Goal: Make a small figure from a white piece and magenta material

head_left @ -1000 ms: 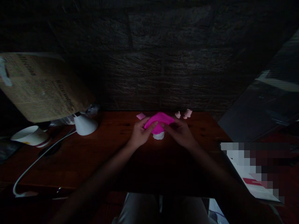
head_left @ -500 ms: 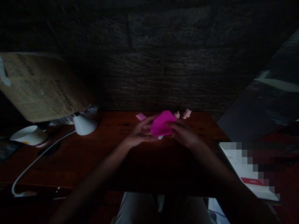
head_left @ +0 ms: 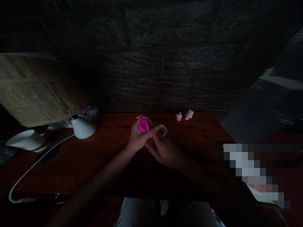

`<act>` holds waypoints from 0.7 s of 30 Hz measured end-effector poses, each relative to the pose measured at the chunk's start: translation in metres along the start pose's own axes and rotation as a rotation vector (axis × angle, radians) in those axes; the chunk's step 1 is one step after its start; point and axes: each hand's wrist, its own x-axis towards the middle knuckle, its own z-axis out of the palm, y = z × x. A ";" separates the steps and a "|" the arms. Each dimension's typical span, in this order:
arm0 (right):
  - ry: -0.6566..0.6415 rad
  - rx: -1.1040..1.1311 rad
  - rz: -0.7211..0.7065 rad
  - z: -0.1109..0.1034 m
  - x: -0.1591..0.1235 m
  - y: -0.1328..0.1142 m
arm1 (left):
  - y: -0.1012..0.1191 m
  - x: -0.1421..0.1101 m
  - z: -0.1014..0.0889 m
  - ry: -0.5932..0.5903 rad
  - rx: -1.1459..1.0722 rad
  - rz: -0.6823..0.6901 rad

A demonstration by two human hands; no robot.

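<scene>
My left hand (head_left: 137, 138) is closed around a bright pink soft sheet (head_left: 143, 125), which is bunched up and shows a dimple or hole in its top. Whether it is clay or cloth, I cannot tell. The left thumb stretches right, across to my right hand (head_left: 165, 151). The right hand's fingers are bent and a little apart, touching the left thumb, with nothing visible between them. Just beyond them a small white cup-like piece (head_left: 163, 129) stands on the table, partly covered. A paler pink piece (head_left: 139, 116) lies behind my left hand, mostly hidden.
Two small pale pink figures, one shorter (head_left: 179, 116) and one taller (head_left: 189, 114), stand near the wall on the wooden table (head_left: 113, 151). To the left are a white cone-shaped lamp base (head_left: 84, 127), its cable (head_left: 35, 170), a tipped paper cup (head_left: 27, 139) and a printed paper bag (head_left: 35, 91).
The pink sheet, spread between both hands before, is now bunched in my left hand. It has moved left, uncovering the white piece. My right hand has let go of the visible part.
</scene>
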 end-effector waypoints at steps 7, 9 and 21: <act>0.215 0.177 0.077 -0.040 0.006 0.007 | 0.022 0.024 -0.021 0.311 -0.383 -0.161; 0.359 0.228 0.204 -0.050 0.010 0.016 | 0.025 0.025 -0.022 0.290 -0.443 -0.197; 0.436 0.602 0.505 -0.044 0.021 0.024 | 0.031 0.010 0.000 0.035 -0.442 -0.347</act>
